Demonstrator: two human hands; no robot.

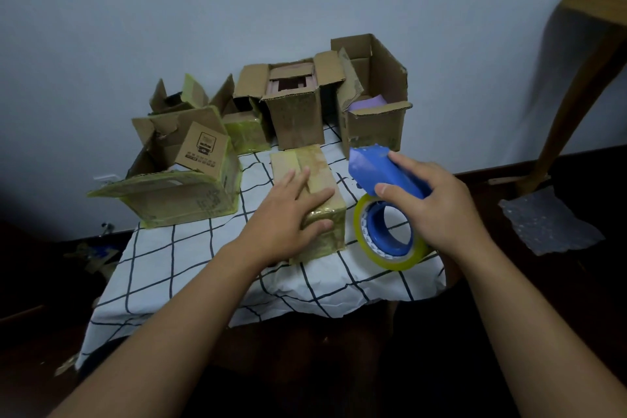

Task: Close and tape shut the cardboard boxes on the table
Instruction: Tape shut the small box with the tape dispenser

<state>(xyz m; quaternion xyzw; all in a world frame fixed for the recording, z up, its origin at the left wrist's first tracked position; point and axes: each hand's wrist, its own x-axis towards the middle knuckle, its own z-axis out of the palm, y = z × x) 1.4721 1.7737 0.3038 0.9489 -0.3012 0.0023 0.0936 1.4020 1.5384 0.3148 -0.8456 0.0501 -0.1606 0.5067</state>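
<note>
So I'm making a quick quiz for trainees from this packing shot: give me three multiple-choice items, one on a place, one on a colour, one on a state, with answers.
1. Where does the left hand rest?
A. on the closed box at the table's front
B. inside the tall open box
C. on the tablecloth

2. What colour is the tape dispenser?
A. red
B. blue
C. black

3. In what state is the box at the back right, with the purple item inside?
A. taped shut
C. flattened
B. open, flaps up

Answers:
1 A: straight fingers lie flat on top of the closed box.
2 B: the body held by the right hand is blue, carrying a yellowish tape roll.
3 B: the back right box has its flaps standing and the purple item shows.
</note>
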